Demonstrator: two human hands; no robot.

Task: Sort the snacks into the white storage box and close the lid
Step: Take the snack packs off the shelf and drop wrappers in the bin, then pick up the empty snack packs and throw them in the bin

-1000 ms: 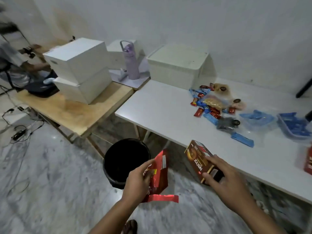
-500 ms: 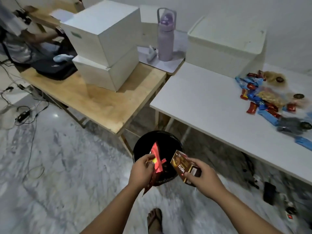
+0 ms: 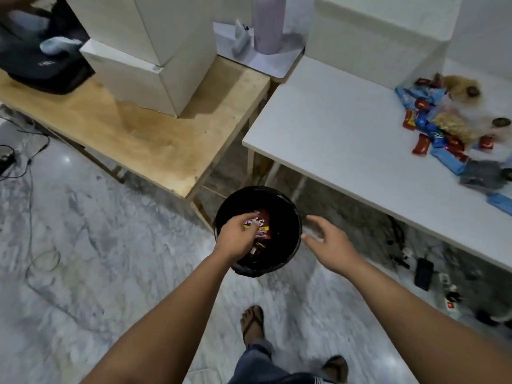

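Inside black bin (image 3: 288, 261): red packaging (image 3: 263, 224).

Brown box (image 3: 261, 227) now in bin (image 3: 291, 206).

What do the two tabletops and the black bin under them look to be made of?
Left tabletop: apparently bare plywood or raw wood, matte, with visible grain and stains. Right tabletop: smooth white surface, probably laminate or painted board, uniform with a thin edge. Black bin: seems lined with a slightly glossy black plastic bag; its own material is hidden.

Bin (image 3: 291, 214) on floor before two tables; snacks (image 3: 440, 128) on right table (image 3: 332, 128), beside storage box (image 3: 374, 42).
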